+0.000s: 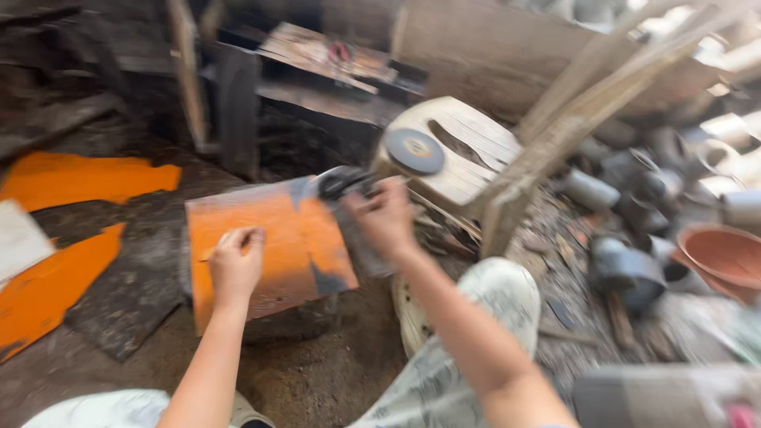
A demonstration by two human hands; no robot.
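An orange-painted metal sheet (277, 238) lies tilted on the dirt floor in front of me. My left hand (235, 261) presses down on its left half, fingers curled, a thin stick-like item under them. My right hand (386, 218) grips the body of an angle grinder (345, 184) whose dark head sits at the sheet's upper right corner. The picture is motion-blurred, so the grinder's details are unclear.
A pale plastic stool (468, 158) lies on its side with a grey grinding disc (414, 150) resting on it. More orange sheet pieces (79, 178) lie at left. Metal pipe sections (626, 265) and a terracotta bowl (725, 257) crowd the right. A wooden post (555, 143) leans nearby.
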